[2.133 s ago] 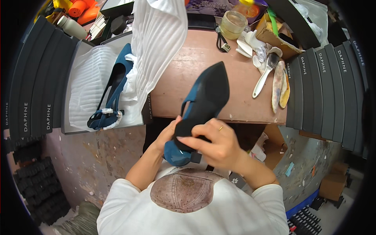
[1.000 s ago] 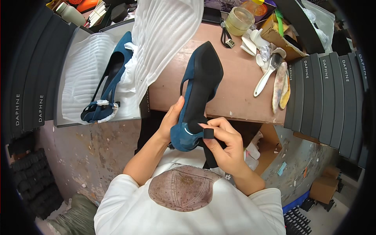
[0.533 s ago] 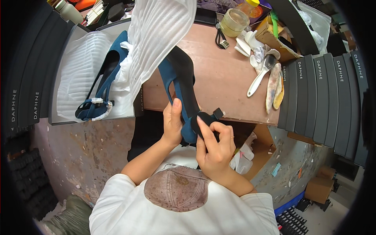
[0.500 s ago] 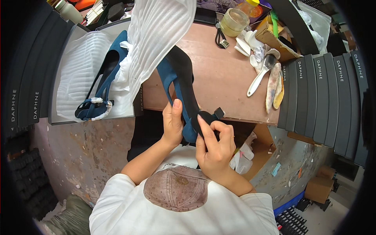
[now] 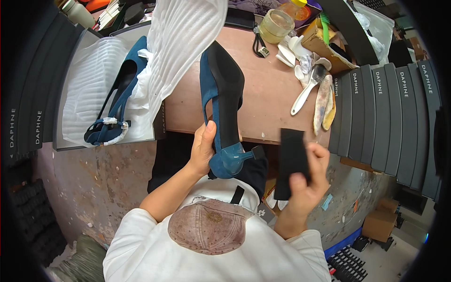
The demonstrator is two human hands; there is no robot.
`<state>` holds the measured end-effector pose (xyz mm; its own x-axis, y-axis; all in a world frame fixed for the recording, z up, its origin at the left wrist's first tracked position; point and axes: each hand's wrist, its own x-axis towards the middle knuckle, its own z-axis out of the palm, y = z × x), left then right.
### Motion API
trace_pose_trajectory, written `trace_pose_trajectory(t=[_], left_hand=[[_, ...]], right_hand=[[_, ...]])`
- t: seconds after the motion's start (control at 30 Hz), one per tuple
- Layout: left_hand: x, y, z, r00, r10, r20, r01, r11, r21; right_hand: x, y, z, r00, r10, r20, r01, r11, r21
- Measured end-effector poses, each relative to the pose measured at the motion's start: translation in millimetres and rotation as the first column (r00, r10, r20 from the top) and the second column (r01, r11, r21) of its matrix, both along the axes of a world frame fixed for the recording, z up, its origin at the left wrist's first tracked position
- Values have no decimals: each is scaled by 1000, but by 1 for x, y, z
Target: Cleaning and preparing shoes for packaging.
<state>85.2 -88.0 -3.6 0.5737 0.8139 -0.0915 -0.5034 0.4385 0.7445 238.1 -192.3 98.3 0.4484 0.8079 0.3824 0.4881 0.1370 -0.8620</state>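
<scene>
My left hand (image 5: 203, 146) is closed around the heel end of a blue slingback shoe (image 5: 209, 82), its black sole turned toward me. A shiny teal heel (image 5: 230, 159) with a small dark tip juts out to the right. My right hand (image 5: 307, 185), blurred, pinches a flat black rectangular strip (image 5: 292, 160) apart from the shoe. At left, a second blue shoe (image 5: 127, 80), its strap partly wrapped in white, lies in an open shoe box (image 5: 157, 123). White foam sheet (image 5: 181, 51) rises from the box and hangs close to the held shoe's toe.
Grey shoe boxes (image 5: 369, 113) stand in a row at right, with more (image 5: 28, 98) at left. On the brown table (image 5: 268, 89) lie a white-handled brush (image 5: 305, 96), stained finger-shaped pads (image 5: 323, 105), crumpled white scraps and a yellow-capped jar (image 5: 277, 26).
My right hand has pulled away from the shoe to the right, now holding the black strip. The heel, covered in black before, shows bare teal. The shoe has shifted slightly right.
</scene>
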Motion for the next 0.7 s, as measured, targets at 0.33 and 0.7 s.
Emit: trace_pose_trajectory(t=[0.33, 0.7], left_hand=[[-14, -7, -16, 873, -222, 435, 362, 892, -271], [-44, -5, -1, 829, -502, 247, 547, 820, -169]], right_hand=[[10, 37, 10, 806, 274, 524, -301, 953, -35], [12, 79, 7, 757, 77, 649, -118, 993, 20]])
